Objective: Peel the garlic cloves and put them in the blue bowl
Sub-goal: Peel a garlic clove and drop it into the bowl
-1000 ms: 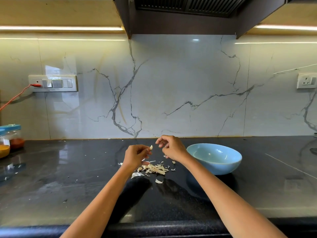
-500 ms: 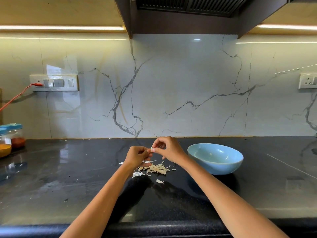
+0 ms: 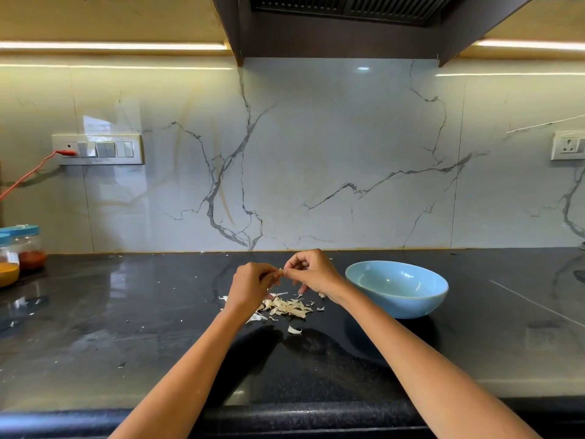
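Above the peel pile (image 3: 286, 307) mid-counter, both hands, left hand (image 3: 251, 285) and right hand (image 3: 311, 270), pinch one garlic clove (image 3: 281, 272) (barely visible); a slip would likely drop it short of the blue bowl (image 3: 397, 288).

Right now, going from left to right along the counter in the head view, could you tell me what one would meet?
Spice jars → left hand → garlic clove pinched between both hands → right hand → blue bowl. The pile of garlic skins lies below the hands, so I leave it out of the order.
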